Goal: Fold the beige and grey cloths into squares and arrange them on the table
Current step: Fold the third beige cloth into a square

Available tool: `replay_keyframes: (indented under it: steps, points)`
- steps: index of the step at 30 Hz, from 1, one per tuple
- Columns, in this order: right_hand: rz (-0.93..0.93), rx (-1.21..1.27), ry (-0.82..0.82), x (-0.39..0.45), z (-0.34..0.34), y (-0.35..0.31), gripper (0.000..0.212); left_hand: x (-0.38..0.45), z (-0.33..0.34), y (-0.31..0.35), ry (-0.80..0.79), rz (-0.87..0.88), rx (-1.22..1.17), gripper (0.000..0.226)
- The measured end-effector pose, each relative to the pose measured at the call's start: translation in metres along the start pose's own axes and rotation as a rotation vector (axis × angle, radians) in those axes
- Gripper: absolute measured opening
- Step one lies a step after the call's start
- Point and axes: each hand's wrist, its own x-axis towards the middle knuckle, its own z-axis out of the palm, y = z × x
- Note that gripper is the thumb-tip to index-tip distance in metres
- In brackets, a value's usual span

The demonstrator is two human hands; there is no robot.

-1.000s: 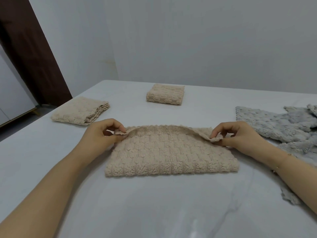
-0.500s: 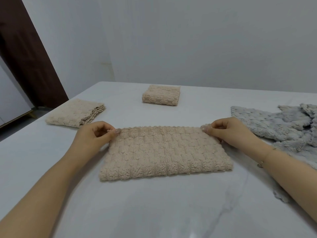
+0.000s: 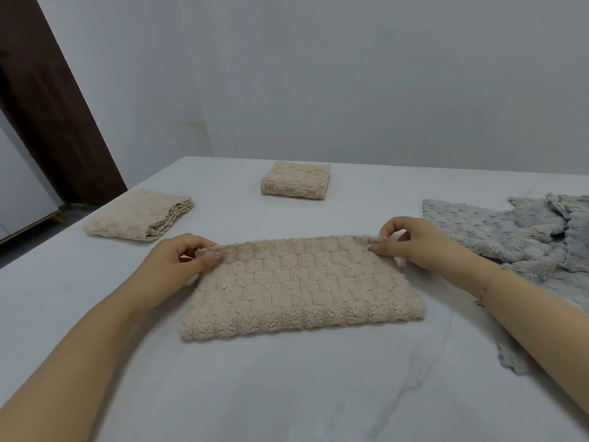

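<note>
A beige cloth [image 3: 299,287], folded into a wide rectangle, lies flat on the white table [image 3: 287,393] directly in front of the person, its long folded edge nearest the camera and its far edge running between the two hands. The left hand [image 3: 178,260] grips the far left corner, thumb on top of the fabric and the other fingers curled over the edge behind it, so the corner sits pinched between them. The right hand [image 3: 411,242] holds the far right corner in the same way, thumb tip pressed on the upper layer and the curled fingers arched above and behind the edge. Both corners look lifted only slightly off the table; the rest of the cloth rests flat. A thin bracelet [image 3: 479,298] circles the right wrist. Farther back, near the table's middle, sits a small folded beige square [image 3: 294,180], and to the left, close to the table's edge, a second folded beige stack [image 3: 140,215] with its layered edges facing right. To the right, just beyond the right hand, a heap of grey cloths [image 3: 516,237] lies unfolded and rumpled, part of it passing under the right forearm. No brand, label or writing can be read on any cloth or surface. A plain pale wall [image 3: 350,74] stands behind the table, with a dark brown door frame [image 3: 47,106] at the left.
</note>
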Motion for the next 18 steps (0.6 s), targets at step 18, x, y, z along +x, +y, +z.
replay_keyframes:
  steps: [18]
  points:
    - [-0.323,0.749,0.152,-0.015,0.001,-0.003,0.06,-0.008,-0.007,0.025,0.091,0.043,-0.247,0.023]
